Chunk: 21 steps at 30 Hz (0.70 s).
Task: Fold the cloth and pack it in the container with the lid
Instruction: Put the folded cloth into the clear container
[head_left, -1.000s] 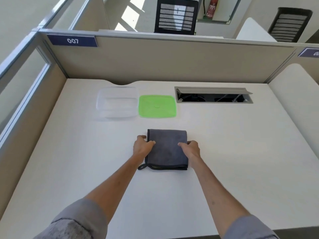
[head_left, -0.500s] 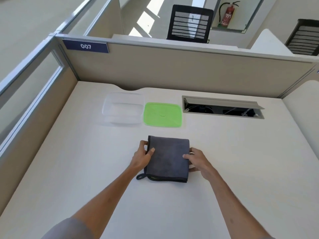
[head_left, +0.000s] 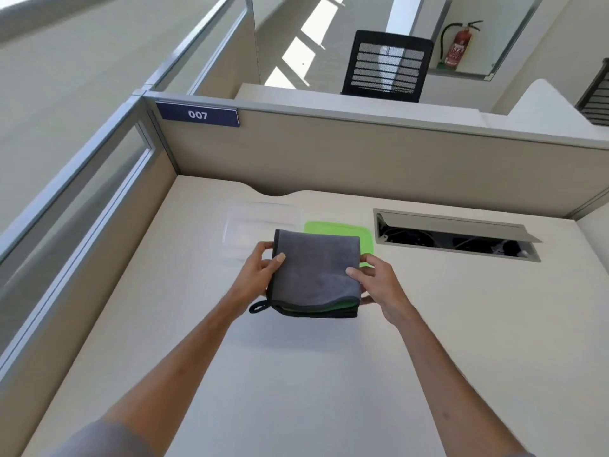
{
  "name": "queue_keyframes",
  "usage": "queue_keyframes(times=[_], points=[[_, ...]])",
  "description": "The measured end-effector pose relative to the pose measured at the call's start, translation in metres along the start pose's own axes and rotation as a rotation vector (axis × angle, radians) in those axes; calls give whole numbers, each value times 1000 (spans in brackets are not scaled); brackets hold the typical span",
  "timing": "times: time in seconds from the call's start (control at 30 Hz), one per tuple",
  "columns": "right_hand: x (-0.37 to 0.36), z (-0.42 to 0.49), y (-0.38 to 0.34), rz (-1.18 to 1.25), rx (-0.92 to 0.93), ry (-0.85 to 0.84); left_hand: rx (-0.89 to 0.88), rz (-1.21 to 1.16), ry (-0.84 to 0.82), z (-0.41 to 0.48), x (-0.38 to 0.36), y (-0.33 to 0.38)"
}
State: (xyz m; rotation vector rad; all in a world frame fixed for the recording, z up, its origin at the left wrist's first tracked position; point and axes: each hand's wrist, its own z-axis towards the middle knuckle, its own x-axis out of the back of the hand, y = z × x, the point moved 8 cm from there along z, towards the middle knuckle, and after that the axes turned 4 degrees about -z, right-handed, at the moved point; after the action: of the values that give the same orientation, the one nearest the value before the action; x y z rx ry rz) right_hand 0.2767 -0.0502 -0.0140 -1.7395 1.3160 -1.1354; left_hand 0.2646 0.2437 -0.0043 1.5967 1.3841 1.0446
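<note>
The folded grey cloth [head_left: 314,272], with a green inner layer and a black hanging loop at its near left corner, is held up off the desk. My left hand [head_left: 258,275] grips its left edge, thumb on top. My right hand [head_left: 375,285] grips its right edge. Behind the cloth sits the clear plastic container [head_left: 253,225], partly hidden by the cloth's far left corner. The green lid [head_left: 342,232] lies flat on the desk to the container's right, its near part covered by the cloth.
A cable hatch [head_left: 454,234] stands open in the white desk [head_left: 296,374] at the back right. Beige partition walls [head_left: 362,159] close the desk at the back and left. A black chair [head_left: 387,65] stands beyond the partition.
Both hands have gripped the cloth's side edges and lifted it off the desk, carrying it away from me toward the container and lid. The camera has tilted upward.
</note>
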Motion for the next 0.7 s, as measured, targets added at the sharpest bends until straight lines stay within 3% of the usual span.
queue_keyframes(times=[0.37,0.7], points=[[-78,104,-105,34,46,-16,-86,-38,52,92,115,76],[-105,161,-119,-79,6,26,-78,44,180,150,147,70]])
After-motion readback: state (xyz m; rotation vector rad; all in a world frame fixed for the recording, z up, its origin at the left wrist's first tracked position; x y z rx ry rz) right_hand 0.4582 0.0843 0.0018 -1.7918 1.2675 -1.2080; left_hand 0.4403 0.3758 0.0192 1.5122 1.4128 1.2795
